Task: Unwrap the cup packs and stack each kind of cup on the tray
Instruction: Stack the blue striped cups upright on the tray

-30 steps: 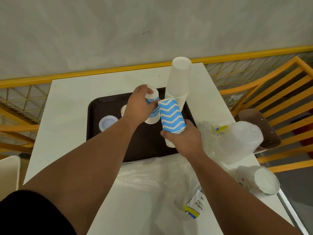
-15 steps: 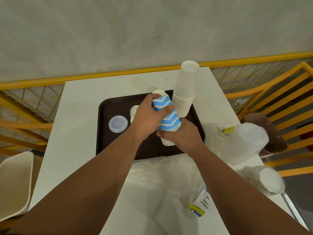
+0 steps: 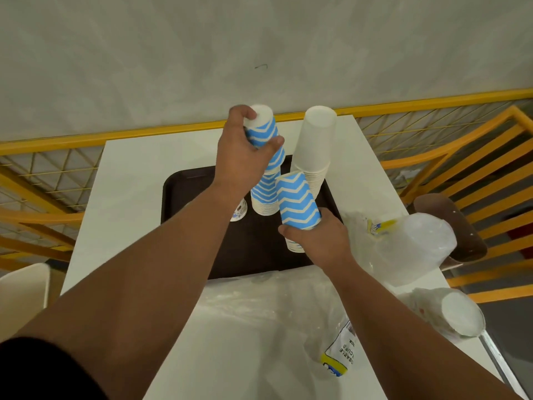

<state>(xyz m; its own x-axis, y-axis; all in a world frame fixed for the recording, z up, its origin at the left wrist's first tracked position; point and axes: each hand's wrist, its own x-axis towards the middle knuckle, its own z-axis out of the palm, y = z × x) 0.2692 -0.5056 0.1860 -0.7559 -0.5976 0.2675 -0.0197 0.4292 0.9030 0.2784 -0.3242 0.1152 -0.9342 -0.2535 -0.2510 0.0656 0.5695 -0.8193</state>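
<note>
Head view, left hand (image 3: 242,151) gripping top of blue zigzag cup stack (image 3: 266,183) standing on brown tray (image 3: 184,197) at 12 o'clock, right hand (image 3: 317,241) gripping second zigzag stack (image 3: 298,202) (tilted), plain white stack (image 3: 315,145) at 1 o'clock, wrappers (image 3: 409,246) at 3 o'clock

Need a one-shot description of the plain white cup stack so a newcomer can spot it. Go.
Start at the dark brown tray on the white table. At its far right corner stands the plain white cup stack, upside down and the tallest thing on the tray. Unlike the blue zigzag cups just left of it, it has no pattern, and neither hand touches it.
</note>
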